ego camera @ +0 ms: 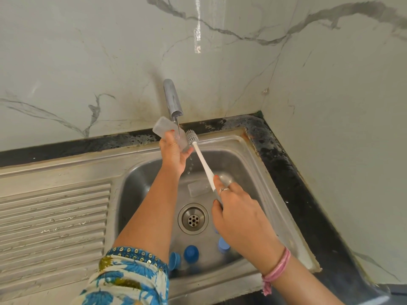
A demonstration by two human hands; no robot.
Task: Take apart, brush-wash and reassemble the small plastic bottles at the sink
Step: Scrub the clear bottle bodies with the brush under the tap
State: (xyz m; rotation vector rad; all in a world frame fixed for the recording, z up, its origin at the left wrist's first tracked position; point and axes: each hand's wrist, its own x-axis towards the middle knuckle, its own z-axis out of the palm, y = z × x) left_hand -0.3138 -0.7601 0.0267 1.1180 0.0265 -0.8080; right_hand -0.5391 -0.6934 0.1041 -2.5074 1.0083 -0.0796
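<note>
My left hand (175, 154) grips a clear plastic bottle body (164, 128), tilted under the tap (172, 99), where a thin stream of water runs. My right hand (237, 208) holds the white handle of a bottle brush (201, 160); its grey bristle head sits just right of the bottle's mouth, outside it. Another clear bottle body (198, 187) lies on the sink floor above the drain (193, 219). Several blue caps (191, 253) lie at the sink's near end, some hidden by my arms.
The steel sink basin (248, 155) has a ribbed draining board (52, 219) on its left. A dark stone counter (293, 172) runs behind and to the right. Marble-patterned walls meet in the corner at the back right.
</note>
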